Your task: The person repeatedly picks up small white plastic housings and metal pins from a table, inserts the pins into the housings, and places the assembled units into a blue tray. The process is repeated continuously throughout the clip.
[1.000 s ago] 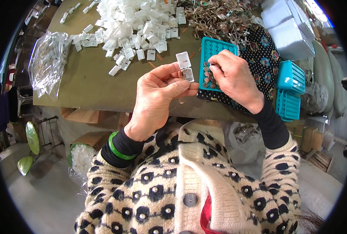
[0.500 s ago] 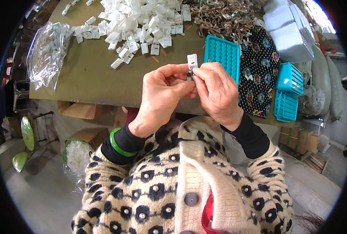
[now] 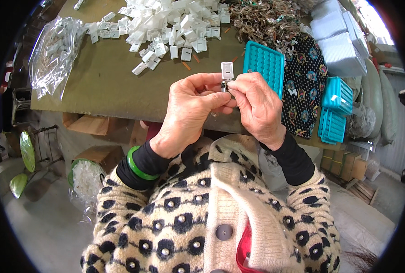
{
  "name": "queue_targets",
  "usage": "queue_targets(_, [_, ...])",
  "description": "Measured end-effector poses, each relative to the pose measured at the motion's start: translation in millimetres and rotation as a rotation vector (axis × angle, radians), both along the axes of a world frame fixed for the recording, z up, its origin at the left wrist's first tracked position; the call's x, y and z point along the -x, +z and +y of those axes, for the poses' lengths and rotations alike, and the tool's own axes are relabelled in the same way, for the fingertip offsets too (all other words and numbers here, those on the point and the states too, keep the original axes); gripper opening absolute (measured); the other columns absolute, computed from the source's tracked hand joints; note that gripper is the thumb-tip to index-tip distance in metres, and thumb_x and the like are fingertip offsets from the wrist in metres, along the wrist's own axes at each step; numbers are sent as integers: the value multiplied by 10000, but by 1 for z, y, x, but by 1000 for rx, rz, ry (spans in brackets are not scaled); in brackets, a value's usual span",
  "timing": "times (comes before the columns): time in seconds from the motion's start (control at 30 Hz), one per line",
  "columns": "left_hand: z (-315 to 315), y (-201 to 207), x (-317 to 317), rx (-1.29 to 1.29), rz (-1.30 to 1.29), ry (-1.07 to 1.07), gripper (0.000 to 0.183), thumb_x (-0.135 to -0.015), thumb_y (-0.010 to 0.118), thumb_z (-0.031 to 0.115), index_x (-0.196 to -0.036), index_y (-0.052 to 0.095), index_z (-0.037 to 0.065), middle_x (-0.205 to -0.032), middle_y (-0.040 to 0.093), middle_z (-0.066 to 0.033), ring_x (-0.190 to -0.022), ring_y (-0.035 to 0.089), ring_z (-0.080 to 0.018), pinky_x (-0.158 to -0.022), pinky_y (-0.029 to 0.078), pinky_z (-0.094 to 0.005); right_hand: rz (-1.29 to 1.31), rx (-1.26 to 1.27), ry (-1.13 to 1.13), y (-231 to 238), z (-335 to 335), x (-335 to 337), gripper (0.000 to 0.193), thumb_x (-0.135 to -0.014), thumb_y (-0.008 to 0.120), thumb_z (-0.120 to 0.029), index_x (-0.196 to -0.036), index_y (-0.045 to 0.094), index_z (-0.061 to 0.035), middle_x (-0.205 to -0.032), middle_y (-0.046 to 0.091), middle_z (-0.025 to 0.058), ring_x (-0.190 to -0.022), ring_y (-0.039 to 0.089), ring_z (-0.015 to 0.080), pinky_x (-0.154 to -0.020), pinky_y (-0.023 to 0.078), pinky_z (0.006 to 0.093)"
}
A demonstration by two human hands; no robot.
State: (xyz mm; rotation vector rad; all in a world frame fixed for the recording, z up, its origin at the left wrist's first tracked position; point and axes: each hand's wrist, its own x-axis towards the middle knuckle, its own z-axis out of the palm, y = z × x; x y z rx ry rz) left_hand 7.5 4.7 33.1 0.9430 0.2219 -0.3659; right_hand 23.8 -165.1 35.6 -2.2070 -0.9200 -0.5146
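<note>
A small white plastic piece with a dark slot (image 3: 227, 71) stands up from between my hands over the table's near edge. Just beneath it shows a small shiny metal part (image 3: 224, 85); how the two join is too small to tell. My left hand (image 3: 190, 105) is closed around the lower end, thumb and fingers pinching it. From the other side, the thumb and forefinger of my right hand (image 3: 259, 101) press together at the metal part. Whether that pinch has a separate small part in it is hidden.
A heap of white plastic pieces (image 3: 175, 25) covers the far table. Right of it lie a tangled pile of small brownish, shiny parts (image 3: 266, 22), a turquoise tray (image 3: 264, 66) and dark patterned cloth (image 3: 308, 86). A clear bag (image 3: 57, 57) sits left; stacked white trays (image 3: 339, 41) stand far right.
My right hand's fingertips have drawn back slightly to the right, showing more of the metal part. My left hand keeps its grip, and the view has shifted slightly.
</note>
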Motion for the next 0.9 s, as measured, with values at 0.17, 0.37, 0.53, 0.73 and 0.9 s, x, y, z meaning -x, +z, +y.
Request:
queue_targets(0.17, [-2, -3, 1, -5, -44, 15, 299, -859, 672, -37, -1147, 617, -96, -911, 692, -115, -746, 697, -157, -670, 593, -256, 70, 3, -12, -2, 1, -3, 277, -734, 671, 104, -980, 591, 4, -904, 579, 122, -802, 613, 294, -647, 521, 361])
queue_targets(0.37, [1, -5, -2, -53, 52, -19, 226, -859, 708, 9, -1064, 639, -60, -845, 686, -85, -667, 659, -126, -586, 554, -241, 421, -146, 84, 9, -7, -8, 154, -836, 624, 65, -979, 627, 8, -888, 604, 113, -752, 618, 240, -630, 503, 309])
queue_targets(0.53, [3, -5, -5, -23, 66, 0, 118, -842, 655, 2, -948, 605, 17, -767, 609, -40, -558, 509, -98, -495, 454, -257, 469, -224, -193, 17, -29, -18, 74, -899, 599, 26, -949, 649, 4, -844, 636, 77, -660, 613, 147, -600, 496, 262])
queue_targets(0.73, [6, -10, -10, 308, 193, -119, 124, -800, 576, -26, -897, 563, 49, -749, 571, -36, -553, 460, -104, -484, 389, -264, 52, 233, -193, -2, -33, -27, 152, -804, 679, -15, -948, 635, -7, -858, 563, 87, -792, 604, 261, -679, 511, 364])
queue_targets(0.9, [2, -7, -14, 256, 172, -102, 93, -870, 612, 15, -955, 582, 36, -793, 599, -37, -583, 500, -103, -499, 434, -278, 26, 305, -176, -5, -32, -32, 181, -783, 692, -21, -953, 631, -14, -874, 568, 90, -813, 602, 259, -705, 511, 361])
